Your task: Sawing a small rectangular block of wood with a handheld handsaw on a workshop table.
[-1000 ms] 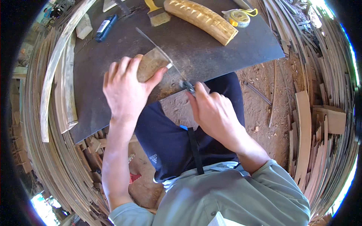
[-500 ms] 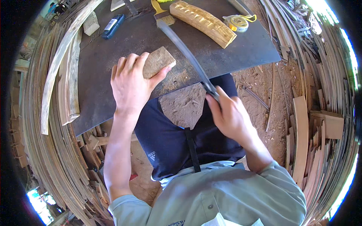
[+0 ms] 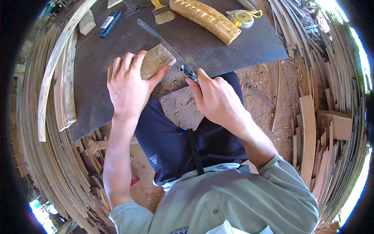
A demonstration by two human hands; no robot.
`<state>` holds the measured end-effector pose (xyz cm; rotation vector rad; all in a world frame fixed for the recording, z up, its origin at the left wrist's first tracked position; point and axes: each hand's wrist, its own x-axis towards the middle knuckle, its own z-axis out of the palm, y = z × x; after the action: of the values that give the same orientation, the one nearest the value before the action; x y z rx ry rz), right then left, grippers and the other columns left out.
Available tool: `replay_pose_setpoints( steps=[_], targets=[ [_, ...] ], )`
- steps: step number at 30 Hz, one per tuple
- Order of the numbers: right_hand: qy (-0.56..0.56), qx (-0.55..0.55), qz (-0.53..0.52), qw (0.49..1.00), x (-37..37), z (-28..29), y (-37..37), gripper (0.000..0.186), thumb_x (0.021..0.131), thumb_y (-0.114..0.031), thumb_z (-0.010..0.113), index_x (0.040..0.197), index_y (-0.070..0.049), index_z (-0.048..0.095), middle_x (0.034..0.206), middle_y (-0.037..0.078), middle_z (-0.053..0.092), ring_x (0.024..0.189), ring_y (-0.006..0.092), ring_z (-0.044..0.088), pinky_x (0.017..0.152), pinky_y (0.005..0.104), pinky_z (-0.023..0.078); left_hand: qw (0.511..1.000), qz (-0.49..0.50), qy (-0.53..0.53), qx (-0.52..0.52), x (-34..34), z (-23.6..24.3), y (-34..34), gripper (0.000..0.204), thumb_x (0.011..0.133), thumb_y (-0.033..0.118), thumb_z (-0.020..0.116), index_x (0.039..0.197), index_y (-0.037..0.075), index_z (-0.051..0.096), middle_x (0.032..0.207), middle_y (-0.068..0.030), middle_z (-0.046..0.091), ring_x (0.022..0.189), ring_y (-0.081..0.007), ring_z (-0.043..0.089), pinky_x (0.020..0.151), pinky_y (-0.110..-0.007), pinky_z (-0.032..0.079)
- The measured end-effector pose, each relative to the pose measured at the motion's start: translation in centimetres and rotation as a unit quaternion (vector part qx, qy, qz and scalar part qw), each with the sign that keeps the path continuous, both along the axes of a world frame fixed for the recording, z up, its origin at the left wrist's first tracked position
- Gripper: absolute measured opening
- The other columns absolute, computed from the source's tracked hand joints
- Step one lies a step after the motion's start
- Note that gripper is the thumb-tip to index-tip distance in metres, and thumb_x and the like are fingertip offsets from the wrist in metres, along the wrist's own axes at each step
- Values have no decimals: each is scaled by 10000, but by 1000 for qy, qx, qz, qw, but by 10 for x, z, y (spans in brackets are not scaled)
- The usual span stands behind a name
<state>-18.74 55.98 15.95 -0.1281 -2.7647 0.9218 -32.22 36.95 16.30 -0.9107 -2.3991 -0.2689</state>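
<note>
My left hand (image 3: 128, 84) is wrapped over a small wood block (image 3: 156, 62) and presses it onto the dark tabletop (image 3: 117, 74), the thumb along its near side. In my right hand (image 3: 218, 95) is a hand saw (image 3: 160, 39), gripped by its dark handle. Its narrow, slightly curved blade points away and to the left, lying by the block's right end; whether the teeth touch the wood I cannot tell. Sawdust is scattered on the table around the block's right side.
At the table's far side lie a yellow-handled brush (image 3: 163, 15), a notched curved timber (image 3: 206, 19), a tape measure (image 3: 242, 18) and a dark blue case-like object (image 3: 110, 24). Long boards (image 3: 64, 84) lie along the left edge. Stacked wood strips (image 3: 339, 78) flank both sides.
My right hand has moved forward and left with the saw, bringing the blade up against or close to the block's right end. My left hand keeps its hold on the block.
</note>
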Motion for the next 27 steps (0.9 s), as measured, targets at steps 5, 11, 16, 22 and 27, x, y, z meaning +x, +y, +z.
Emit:
replay_pose_setpoints(
  steps=[5,11,16,22,27],
  targets=[
    [0,33,2,999,1,2,-1,342,1099,-286,603,927,5,544,559,249,588,540,468,654,485,544,535,1000,8,-9,-7,0,-1,0,585,834,529,877,1175,64,774,1047,-64,712,1012,-285,698,920,-435,551],
    [-3,55,-4,998,2,4,-3,345,1097,-270,603,905,10,542,560,238,599,536,461,662,484,530,547,1000,2,-9,-13,1,0,-1,582,863,555,844,1188,78,775,1064,-62,715,1027,-286,701,927,-437,557],
    [-26,47,-17,998,5,4,-10,328,1095,-260,603,930,19,556,580,254,616,543,463,667,494,537,553,999,23,-11,-36,1,-3,-3,601,890,604,800,1179,78,782,1070,-63,729,1010,-276,714,883,-432,582],
    [-34,52,-37,997,82,-5,1,244,1081,-223,630,1020,5,569,606,266,620,565,494,646,512,586,511,999,14,-13,-38,0,-4,4,660,919,674,746,1170,65,794,1058,-61,753,965,-242,739,859,-394,606],
    [-134,-66,-24,988,153,17,30,256,1084,-220,635,1069,35,612,645,287,616,617,506,650,581,596,499,999,28,-18,-30,-7,-2,-6,722,928,724,705,1169,49,793,1058,-63,758,968,-246,743,874,-407,612]
  ],
)
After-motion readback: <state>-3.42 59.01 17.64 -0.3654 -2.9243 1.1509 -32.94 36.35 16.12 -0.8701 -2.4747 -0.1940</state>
